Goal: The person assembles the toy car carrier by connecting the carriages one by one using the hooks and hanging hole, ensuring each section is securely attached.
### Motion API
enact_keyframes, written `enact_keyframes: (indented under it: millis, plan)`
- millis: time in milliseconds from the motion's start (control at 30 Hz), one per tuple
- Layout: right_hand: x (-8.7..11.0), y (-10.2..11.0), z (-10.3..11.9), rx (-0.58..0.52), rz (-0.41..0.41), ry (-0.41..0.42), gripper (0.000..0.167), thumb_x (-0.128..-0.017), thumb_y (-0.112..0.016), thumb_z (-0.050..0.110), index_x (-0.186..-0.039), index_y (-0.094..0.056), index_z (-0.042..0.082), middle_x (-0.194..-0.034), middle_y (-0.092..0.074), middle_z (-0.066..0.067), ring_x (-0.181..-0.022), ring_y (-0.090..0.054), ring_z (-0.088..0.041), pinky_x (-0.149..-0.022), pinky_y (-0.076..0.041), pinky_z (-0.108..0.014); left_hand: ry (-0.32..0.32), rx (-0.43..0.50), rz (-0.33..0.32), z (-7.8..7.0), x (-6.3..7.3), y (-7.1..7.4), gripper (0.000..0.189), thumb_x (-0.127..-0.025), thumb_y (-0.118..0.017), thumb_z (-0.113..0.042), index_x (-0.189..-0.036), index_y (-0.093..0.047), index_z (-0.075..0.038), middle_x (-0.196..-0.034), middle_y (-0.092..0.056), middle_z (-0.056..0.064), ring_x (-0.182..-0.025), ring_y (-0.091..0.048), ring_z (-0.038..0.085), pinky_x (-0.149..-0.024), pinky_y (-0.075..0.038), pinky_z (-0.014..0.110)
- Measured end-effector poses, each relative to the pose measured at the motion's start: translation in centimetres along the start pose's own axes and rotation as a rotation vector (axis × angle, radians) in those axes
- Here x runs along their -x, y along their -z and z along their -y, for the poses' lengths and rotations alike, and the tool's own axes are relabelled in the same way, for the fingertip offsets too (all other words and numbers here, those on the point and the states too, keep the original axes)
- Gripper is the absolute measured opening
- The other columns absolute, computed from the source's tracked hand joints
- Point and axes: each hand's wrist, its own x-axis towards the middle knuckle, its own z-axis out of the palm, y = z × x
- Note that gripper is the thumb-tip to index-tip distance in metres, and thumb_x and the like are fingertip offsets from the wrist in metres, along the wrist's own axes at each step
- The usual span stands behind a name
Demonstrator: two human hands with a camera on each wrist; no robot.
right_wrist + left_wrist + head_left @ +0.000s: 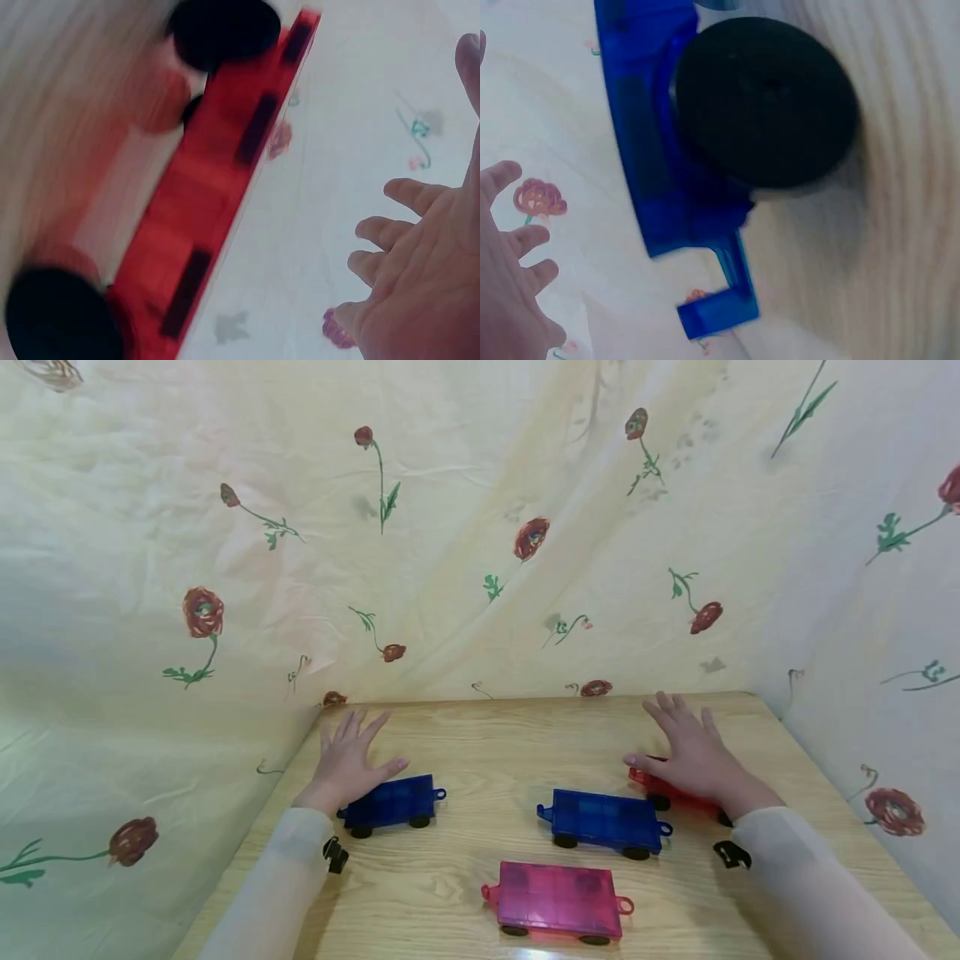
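My left hand (348,766) is spread above the far left of the table, its fingers straight. Just below it stands a blue toy wagon (390,803) on black wheels; its hook and one wheel (769,101) fill the left wrist view. On the far right my right hand (693,752) also has its fingers spread and holds nothing. It partly covers a red toy wagon (693,802) in the head view. That wagon's red side (195,195) shows beside the open palm in the right wrist view. A second blue wagon (606,818) stands left of the red one.
A pink translucent wagon (557,897) stands at the near middle of the wooden table (450,893). Flower-patterned cloth (450,568) hangs behind the table and along both sides. Each wrist wears a small black device, the left one (335,855) and the right one (732,854).
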Motion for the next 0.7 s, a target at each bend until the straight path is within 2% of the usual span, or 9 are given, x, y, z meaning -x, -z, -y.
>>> enact_keyframes:
  millis: [100, 300, 500, 700]
  plan:
    - [0.4, -0.2, 1.0, -0.034, -0.008, 0.028, 0.109, -0.091, -0.069, 0.069, -0.164, -0.028, 0.0, -0.17, -0.016, -0.029, -0.157, -0.004, -0.05, -0.12, 0.011, -0.069, 0.005, 0.013, -0.005, 0.2, 0.8, -0.1, 0.098, -0.089, -0.06, -0.08, -0.168, -0.028, -0.03, -0.172, -0.018, 0.02, -0.157, -0.01, 0.046, -0.118, 0.005, 0.075]
    - [1.1, -0.8, 2.8, -0.104, -0.011, 0.052, 0.105, -0.09, -0.072, 0.068, -0.163, -0.034, 0.003, -0.17, -0.02, -0.025, -0.156, -0.009, -0.049, -0.122, -0.003, -0.069, 0.001, 0.073, -0.014, 0.3, 2.1, -0.5, 0.095, -0.09, -0.069, -0.07, -0.166, -0.034, -0.025, -0.169, -0.024, 0.023, -0.155, -0.016, 0.049, -0.117, 0.002, 0.077]
    - [1.8, -1.4, 4.9, -0.132, -0.007, 0.081, 0.099, -0.089, -0.073, 0.067, -0.163, -0.038, 0.011, -0.17, -0.025, -0.02, -0.153, -0.021, -0.051, -0.113, -0.024, -0.077, -0.006, 0.104, 0.024, 0.0, 3.2, -1.1, 0.097, -0.089, -0.068, -0.073, -0.167, -0.032, -0.027, -0.17, -0.023, 0.021, -0.156, -0.016, 0.048, -0.117, -0.001, 0.077]
    - [2.7, -2.2, 6.8, -0.192, 0.016, 0.111, 0.101, -0.089, -0.077, 0.062, -0.165, -0.032, 0.014, -0.167, -0.033, -0.017, -0.149, -0.033, -0.046, -0.111, -0.035, -0.071, -0.027, 0.162, 0.067, -0.9, 4.2, -1.5, 0.098, -0.088, -0.072, -0.07, -0.166, -0.034, -0.024, -0.169, -0.024, 0.021, -0.156, -0.017, 0.046, -0.119, -0.003, 0.075]
